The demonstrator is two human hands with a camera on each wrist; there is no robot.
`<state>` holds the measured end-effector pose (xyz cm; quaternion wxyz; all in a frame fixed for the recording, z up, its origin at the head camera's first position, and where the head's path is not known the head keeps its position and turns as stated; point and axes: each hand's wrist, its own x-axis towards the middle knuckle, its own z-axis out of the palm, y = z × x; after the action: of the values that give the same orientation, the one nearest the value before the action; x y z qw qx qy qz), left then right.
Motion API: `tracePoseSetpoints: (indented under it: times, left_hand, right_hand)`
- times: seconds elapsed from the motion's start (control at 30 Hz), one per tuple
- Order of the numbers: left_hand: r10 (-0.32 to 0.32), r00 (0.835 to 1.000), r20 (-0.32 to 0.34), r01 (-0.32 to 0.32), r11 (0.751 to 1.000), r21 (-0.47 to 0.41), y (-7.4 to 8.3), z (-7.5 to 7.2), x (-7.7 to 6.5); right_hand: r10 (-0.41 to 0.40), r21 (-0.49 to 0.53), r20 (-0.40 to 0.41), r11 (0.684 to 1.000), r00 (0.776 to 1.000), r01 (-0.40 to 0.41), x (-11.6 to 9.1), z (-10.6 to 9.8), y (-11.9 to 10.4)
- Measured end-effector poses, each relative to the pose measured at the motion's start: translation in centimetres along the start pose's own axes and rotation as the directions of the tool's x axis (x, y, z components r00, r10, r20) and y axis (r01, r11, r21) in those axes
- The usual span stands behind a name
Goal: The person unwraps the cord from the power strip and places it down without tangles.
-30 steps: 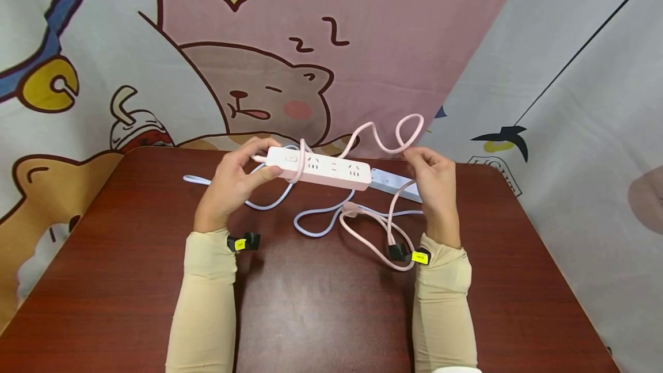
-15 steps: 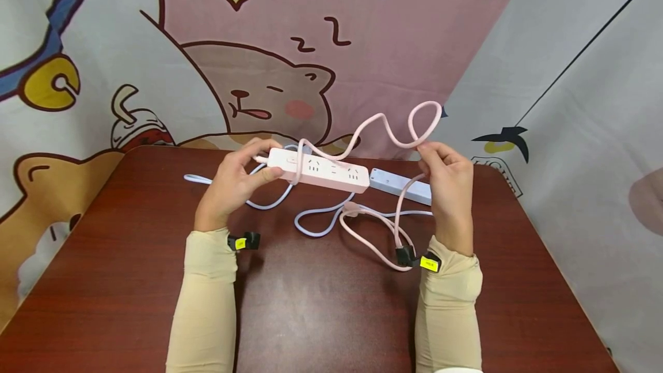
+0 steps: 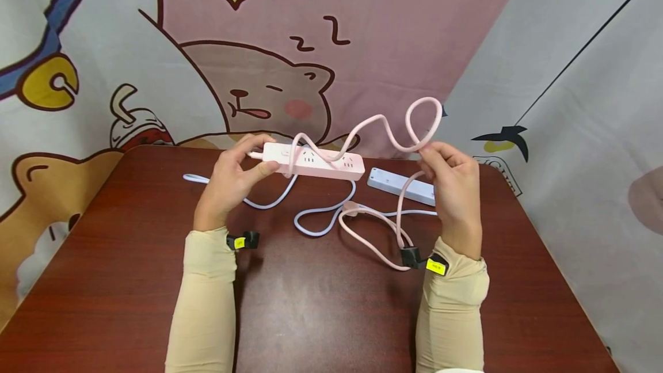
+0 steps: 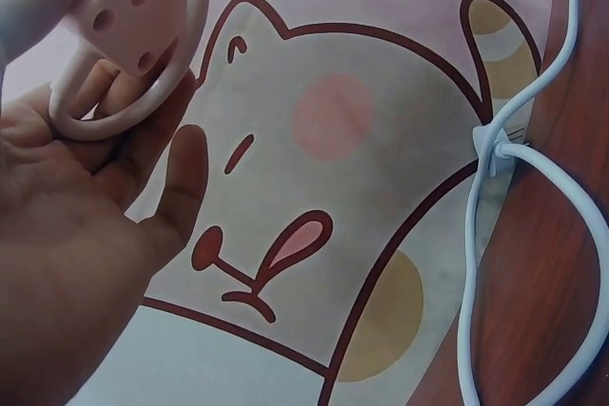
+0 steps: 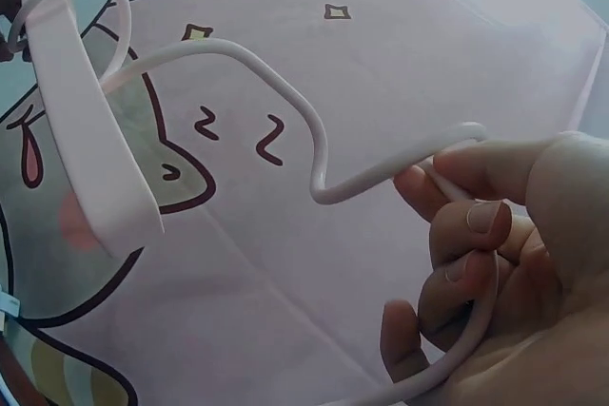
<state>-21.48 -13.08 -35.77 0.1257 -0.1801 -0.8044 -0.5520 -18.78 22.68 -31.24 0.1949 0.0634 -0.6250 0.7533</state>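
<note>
My left hand [image 3: 232,180] grips the left end of a pink-white power strip [image 3: 326,169], thumb on the near side, holding it above the table. Its pink cord [image 3: 380,117] leaves that end, crosses over the strip and runs in waves to the right. My right hand [image 3: 456,189] pinches the cord below a raised loop; in the right wrist view the cord [image 5: 319,140] passes between thumb and fingers and on through the palm. Lower down, the cord lies coiled on the table by its pink plug [image 3: 350,208].
A light blue power strip [image 3: 401,184] lies on the brown table [image 3: 321,304] behind the coil. Its blue cord [image 3: 316,235] spreads in loops across the table's far half. A patterned curtain [image 3: 393,27] hangs right behind the table.
My right hand has moved right, drawing the cord out and lifting its loop higher. The pink strip has shifted slightly left and up, uncovering more of the blue strip.
</note>
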Motion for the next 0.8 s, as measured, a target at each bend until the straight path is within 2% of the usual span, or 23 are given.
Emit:
tracePoseSetpoints:
  times: [0.23, 0.53, 0.8]
  left_hand:
    - [0.021, 0.998, -0.059, -0.022, 1.0, -0.007, -0.04, 0.06, 0.13]
    - [0.004, 0.993, -0.121, -0.003, 1.0, 0.008, -0.09, 0.12, 0.08]
    - [-0.003, 0.988, -0.154, 0.004, 1.0, 0.004, 0.03, 0.15, 0.19]
  right_hand:
    - [-0.013, 0.017, 0.05, 1.0, 0.999, 0.012, -0.13, -0.24, -0.12]
    - [-0.006, 0.047, 0.142, 0.999, 0.99, -0.001, -0.52, -0.43, -0.5]
    - [0.005, 0.027, 0.247, 1.0, 0.969, -0.012, -0.89, -0.91, -0.66]
